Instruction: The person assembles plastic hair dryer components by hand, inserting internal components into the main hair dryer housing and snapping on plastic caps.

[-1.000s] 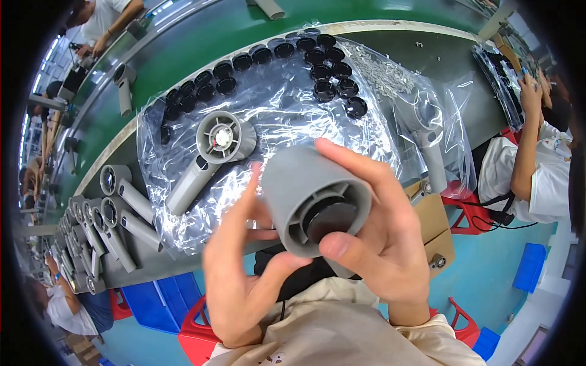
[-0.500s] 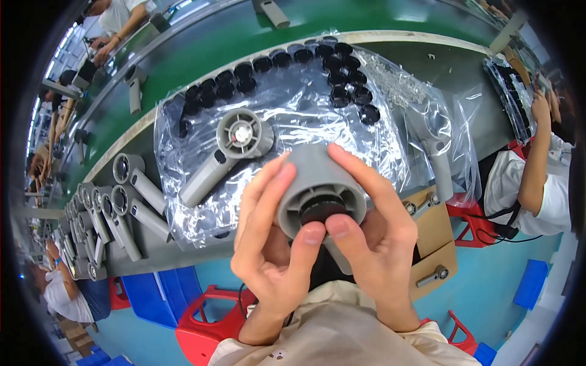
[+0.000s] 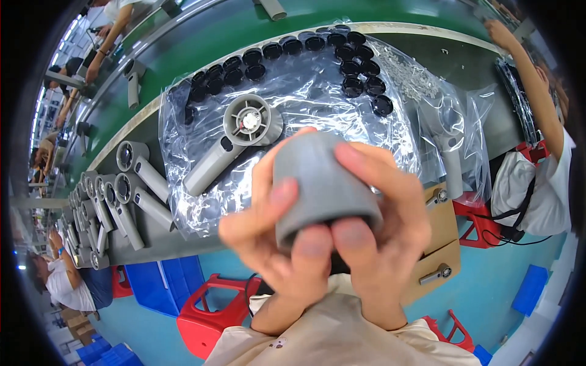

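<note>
Passes freely over the clear plastic sheet (image 3: pixel 311 85), between the lone fan (image 3: pixel 235 149) and the cluster of black caps (image 3: pixel 352 87); runs into a row of caps (image 3: pixel 272 50) at the far edge, crowded grey fans (image 3: pixel 122 218) leftward, a bagged fan (image 3: pixel 452 165) rightward, and, nearer, hands (image 3: pixel 401 241) around a grey cylinder (image 3: pixel 317 183).

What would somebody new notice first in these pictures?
The big gray housing in the middle, gripped by the left hand and right hand. Beyond it, a gray handheld fan lies on shiny clear plastic. Black discs line the plastic's far edge.
</note>
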A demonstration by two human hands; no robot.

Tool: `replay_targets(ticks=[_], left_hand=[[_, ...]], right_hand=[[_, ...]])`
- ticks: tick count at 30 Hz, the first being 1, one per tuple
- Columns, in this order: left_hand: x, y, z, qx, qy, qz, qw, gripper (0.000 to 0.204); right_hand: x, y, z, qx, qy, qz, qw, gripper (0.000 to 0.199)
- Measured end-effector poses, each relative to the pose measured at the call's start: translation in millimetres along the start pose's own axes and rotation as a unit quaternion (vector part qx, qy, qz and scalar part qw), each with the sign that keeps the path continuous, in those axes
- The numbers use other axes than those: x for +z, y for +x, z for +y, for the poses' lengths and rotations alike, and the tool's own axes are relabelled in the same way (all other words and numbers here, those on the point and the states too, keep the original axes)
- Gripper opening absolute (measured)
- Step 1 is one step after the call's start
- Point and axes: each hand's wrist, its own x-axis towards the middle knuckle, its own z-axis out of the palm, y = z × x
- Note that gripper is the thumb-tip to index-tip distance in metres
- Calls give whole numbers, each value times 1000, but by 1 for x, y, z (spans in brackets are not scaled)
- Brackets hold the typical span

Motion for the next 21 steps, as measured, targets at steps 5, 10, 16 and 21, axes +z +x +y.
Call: replay_targets(ticks=[5,10,16,21], left_hand=[[-14,7,-12,-24,-42,-46,998,42],[-14,13,-10,-84,-117,-84,986,47],[-15,11,-13,-85,-64,-20,994,45],[-31,35,-13,66,22,-285,956,46]], right_hand=[[-5,-1,2,22,-6,-41,999,57],[-13,0,-1,-36,-61,-63,996,60],[-11,0,-6,5,-66,-79,995,55],[-25,-1,12,39,85,-69,993,62]])
